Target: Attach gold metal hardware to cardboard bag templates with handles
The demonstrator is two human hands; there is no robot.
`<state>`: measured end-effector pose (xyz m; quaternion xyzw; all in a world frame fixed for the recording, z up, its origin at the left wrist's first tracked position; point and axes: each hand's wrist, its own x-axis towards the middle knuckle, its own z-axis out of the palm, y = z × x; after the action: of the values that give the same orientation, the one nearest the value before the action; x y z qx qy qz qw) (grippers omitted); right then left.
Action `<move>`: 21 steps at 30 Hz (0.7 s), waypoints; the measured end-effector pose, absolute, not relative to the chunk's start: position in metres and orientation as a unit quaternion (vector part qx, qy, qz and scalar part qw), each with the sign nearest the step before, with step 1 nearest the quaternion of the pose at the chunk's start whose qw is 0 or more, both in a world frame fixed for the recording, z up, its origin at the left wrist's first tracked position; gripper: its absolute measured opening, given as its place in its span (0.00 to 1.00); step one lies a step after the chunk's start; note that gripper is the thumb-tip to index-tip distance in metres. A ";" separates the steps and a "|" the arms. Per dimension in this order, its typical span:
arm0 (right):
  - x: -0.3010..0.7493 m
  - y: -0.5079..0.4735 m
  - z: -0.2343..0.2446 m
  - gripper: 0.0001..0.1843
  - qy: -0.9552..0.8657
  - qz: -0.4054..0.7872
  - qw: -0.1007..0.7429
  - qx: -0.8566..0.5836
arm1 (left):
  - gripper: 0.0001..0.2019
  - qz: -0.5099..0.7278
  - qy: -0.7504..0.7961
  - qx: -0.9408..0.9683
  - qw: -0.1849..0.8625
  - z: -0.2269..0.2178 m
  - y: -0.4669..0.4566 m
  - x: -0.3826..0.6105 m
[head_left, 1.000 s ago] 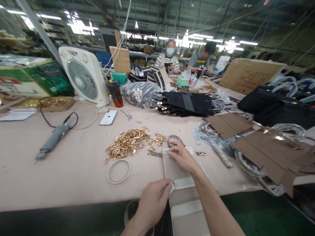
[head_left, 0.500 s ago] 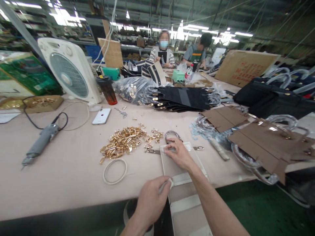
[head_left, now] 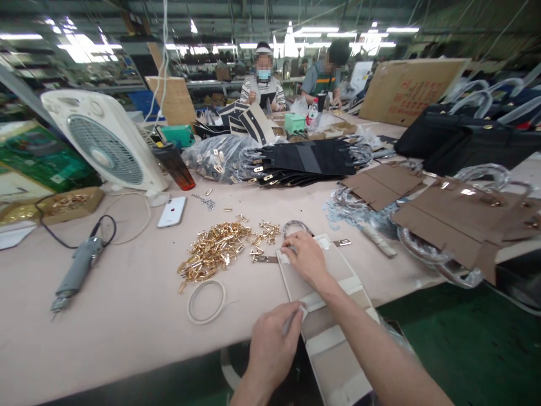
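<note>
A beige bag panel (head_left: pixel 338 324) with whitish strips across it lies partly on the table and hangs over the front edge. My right hand (head_left: pixel 306 256) is over its far left corner, the fingers bent and pinched together against the panel's edge; whatever is between them is hidden. Lower down, my left hand (head_left: pixel 273 341) is closed on a small white piece (head_left: pixel 303 309) at the panel's left side. A brown strap with a metal end (head_left: pixel 267 259) sticks out left of the panel, another metal-ended strap (head_left: pixel 342 242) to its right. A clear-wrapped handle (head_left: pixel 296 225) shows behind.
Left of the panel lie a heap of gold metal fittings (head_left: pixel 215 248) and a tape roll (head_left: pixel 206 302). Further left are an electric screwdriver (head_left: pixel 78 273), phone (head_left: pixel 172 212) and fan (head_left: pixel 105 144). Brown bag pieces (head_left: pixel 454 220) lie right, black pieces (head_left: pixel 308 158) behind. Two people sit opposite.
The panel has shifted slightly toward me and right, more of it showing past the table edge. My left hand has moved right with the white piece. My right fingers have drawn closer together.
</note>
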<state>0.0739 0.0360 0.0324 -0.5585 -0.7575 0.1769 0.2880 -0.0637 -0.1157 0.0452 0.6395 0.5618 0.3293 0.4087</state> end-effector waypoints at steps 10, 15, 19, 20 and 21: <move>0.080 0.023 0.042 0.11 -0.664 0.225 0.486 -0.522 | 0.28 0.515 0.657 0.388 0.389 0.031 -0.178 -0.163; 0.043 -0.027 0.062 0.10 -0.702 0.329 0.454 -0.440 | 0.37 0.520 0.727 0.324 0.312 0.023 -0.207 -0.219; 0.004 -0.085 0.075 0.11 -0.792 0.449 0.309 -0.274 | 0.41 0.517 0.766 0.287 0.250 0.016 -0.219 -0.249; -0.004 -0.097 0.077 0.12 -0.810 0.464 0.271 -0.233 | 0.43 0.512 0.773 0.283 0.244 0.016 -0.221 -0.255; -0.010 -0.108 0.078 0.13 -0.824 0.472 0.240 -0.202 | 0.43 0.505 0.779 0.284 0.242 0.016 -0.222 -0.259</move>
<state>-0.0101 -0.1078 0.0780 -0.2019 -0.8239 0.4718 0.2404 -0.2594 -0.2217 0.0155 0.2836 0.7788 0.5047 0.2415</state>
